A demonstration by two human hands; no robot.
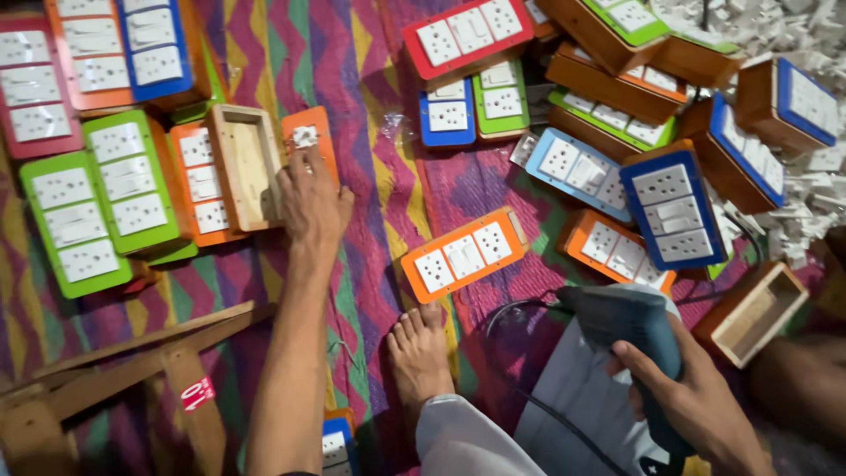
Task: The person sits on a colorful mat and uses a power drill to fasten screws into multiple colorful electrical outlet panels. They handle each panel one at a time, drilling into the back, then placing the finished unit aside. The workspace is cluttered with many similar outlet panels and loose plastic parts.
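My left hand (310, 198) reaches forward and presses its fingers on an orange switch plate (310, 134) that carries one white socket, beside an empty wooden box (246, 166) standing on its side. My right hand (696, 404) grips a grey-blue electric drill (636, 328) low at the right, over my lap, with its black cord (520, 308) looping on the mat. My bare foot (420, 351) rests on the mat below an orange board with three white sockets (463, 254).
Many socket boards with green, orange, red and blue plates lie on a zigzag mat (352, 79). Wooden boxes (753, 310) stack at the upper right beside a heap of white plastic parts (815, 189). A wooden frame (132, 361) sits lower left.
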